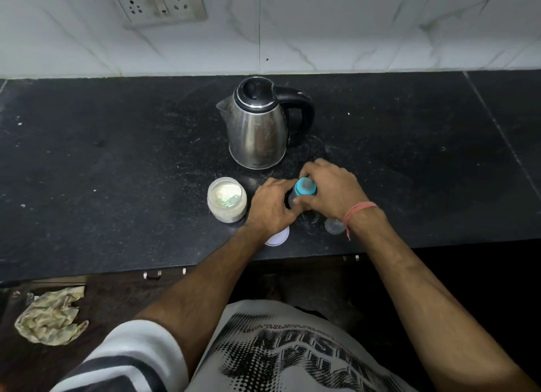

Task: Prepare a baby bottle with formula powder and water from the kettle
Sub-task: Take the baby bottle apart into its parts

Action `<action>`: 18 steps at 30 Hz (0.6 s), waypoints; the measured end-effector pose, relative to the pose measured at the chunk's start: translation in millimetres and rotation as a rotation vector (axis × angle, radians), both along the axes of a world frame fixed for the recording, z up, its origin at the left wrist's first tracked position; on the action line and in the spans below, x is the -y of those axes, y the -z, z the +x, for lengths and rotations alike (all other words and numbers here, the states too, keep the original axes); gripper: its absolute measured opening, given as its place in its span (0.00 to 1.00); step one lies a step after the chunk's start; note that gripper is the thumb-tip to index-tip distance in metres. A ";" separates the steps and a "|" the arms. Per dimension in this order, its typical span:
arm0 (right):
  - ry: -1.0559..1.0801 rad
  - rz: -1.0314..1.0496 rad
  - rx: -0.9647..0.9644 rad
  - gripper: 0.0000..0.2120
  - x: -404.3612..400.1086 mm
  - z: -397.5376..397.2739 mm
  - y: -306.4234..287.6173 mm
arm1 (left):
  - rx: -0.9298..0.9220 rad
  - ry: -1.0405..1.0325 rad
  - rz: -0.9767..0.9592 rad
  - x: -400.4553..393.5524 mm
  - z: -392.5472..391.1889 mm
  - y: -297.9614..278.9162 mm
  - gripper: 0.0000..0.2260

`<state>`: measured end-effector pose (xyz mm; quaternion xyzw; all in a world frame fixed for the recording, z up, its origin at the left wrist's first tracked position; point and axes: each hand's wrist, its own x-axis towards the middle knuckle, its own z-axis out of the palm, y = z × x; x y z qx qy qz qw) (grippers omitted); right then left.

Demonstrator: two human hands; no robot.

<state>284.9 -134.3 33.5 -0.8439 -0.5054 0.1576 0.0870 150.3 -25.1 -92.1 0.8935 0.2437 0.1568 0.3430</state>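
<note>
The baby bottle (pixel 304 188), with a teal collar and clear teat, stands on the black counter (pixel 117 172) between my hands. My left hand (pixel 270 207) grips its body from the left. My right hand (pixel 330 189) curls round the teal collar from the right. Behind them stands the steel kettle (pixel 256 128), lid down, black handle to the right. An open jar of formula powder (pixel 227 199) with a scoop inside sits left of my left hand. The bottle's lower body is hidden by my fingers.
A clear bottle cap (pixel 334 226) lies on the counter under my right wrist. A white lid (pixel 278 237) lies near the counter's front edge, under my left wrist. A wall socket (pixel 159 3) is on the tiles. A crumpled cloth (pixel 49 315) lies low left.
</note>
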 end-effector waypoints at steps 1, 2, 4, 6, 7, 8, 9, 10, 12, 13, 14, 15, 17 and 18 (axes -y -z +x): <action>-0.044 -0.004 -0.006 0.22 -0.7 -0.3 -3.0 | -0.004 -0.003 0.001 0.5 -0.3 -0.9 0.27; -0.103 -0.015 -0.019 0.21 -1.2 -0.1 -6.1 | -0.009 -0.007 0.000 0.3 -0.6 -1.2 0.28; -0.204 -0.056 -0.043 0.19 -2.9 2.9 -9.5 | -0.011 -0.018 -0.011 -0.7 0.1 -0.9 0.29; -0.229 -0.089 -0.089 0.19 -3.6 4.1 -10.6 | -0.018 -0.023 -0.017 -0.4 -0.2 -0.3 0.30; -0.217 -0.095 -0.113 0.21 -4.5 4.2 -10.8 | -0.024 -0.019 -0.009 0.4 -0.1 -2.5 0.31; -0.194 -0.090 -0.125 0.23 -5.2 4.1 -10.4 | -0.030 -0.013 0.002 1.0 -0.3 -4.8 0.31; -0.162 -0.076 -0.109 0.26 -6.3 4.0 -9.9 | -0.028 -0.003 0.012 0.8 -0.7 -6.8 0.31; -0.128 -0.062 -0.065 0.26 -6.9 4.1 -9.2 | -0.023 0.006 0.010 0.6 -1.0 -8.4 0.31; -0.097 -0.063 0.034 0.24 -8.3 5.5 -8.1 | -0.027 0.017 0.001 0.9 -1.5 -10.8 0.31; -0.106 -0.066 0.042 0.22 -8.5 6.3 -8.7 | -0.041 0.015 -0.004 0.9 -1.0 -11.3 0.31; -0.124 -0.066 0.023 0.21 -8.1 6.5 -9.9 | -0.055 0.007 -0.007 0.6 -0.6 -11.5 0.31; -0.148 -0.065 -0.006 0.21 -6.9 6.1 -11.1 | -0.060 -0.003 -0.006 0.1 -1.0 -10.4 0.30; -0.198 -0.053 -0.040 0.21 -4.0 8.1 -14.1 | -0.055 -0.013 -0.007 -0.2 -0.2 -10.0 0.28; -0.214 -0.037 -0.046 0.21 -2.4 9.8 -14.8 | -0.054 -0.014 -0.014 0.1 0.0 -10.1 0.27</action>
